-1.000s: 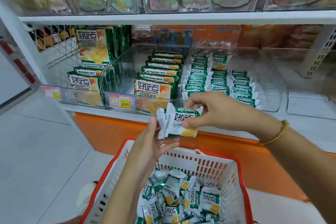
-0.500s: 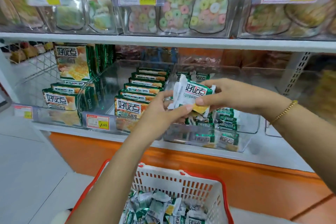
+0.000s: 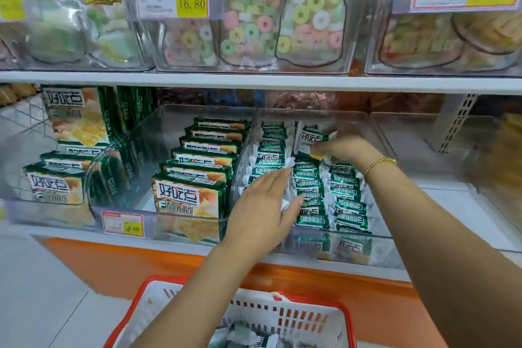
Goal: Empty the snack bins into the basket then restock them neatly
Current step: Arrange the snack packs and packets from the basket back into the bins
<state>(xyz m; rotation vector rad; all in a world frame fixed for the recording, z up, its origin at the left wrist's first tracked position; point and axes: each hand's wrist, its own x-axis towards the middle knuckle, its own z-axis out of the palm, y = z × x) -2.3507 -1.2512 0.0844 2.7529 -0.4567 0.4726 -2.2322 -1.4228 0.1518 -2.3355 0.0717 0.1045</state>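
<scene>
A clear snack bin (image 3: pixel 375 133) on the middle shelf holds rows of small green-and-white snack packets (image 3: pixel 347 195). My right hand (image 3: pixel 344 147) reaches deep into the bin and pinches one upright snack packet (image 3: pixel 309 137) at the back of the middle row. My left hand (image 3: pixel 265 203) lies flat with straight fingers on the left row of packets near the bin's front. Below, a white basket with a red rim (image 3: pixel 310 316) holds more loose packets.
Left of the bin, another clear bin holds larger green cracker packs (image 3: pixel 192 192), with more cracker packs (image 3: pixel 59 178) further left. A clear bin (image 3: pixel 452 150) stands to the right. The upper shelf (image 3: pixel 254 79) carries bagged ring candies close above.
Both hands moved from in front of the bin into it. My left hand let go of the packet and now rests flat on the rows; my right hand carried the packet to the back.
</scene>
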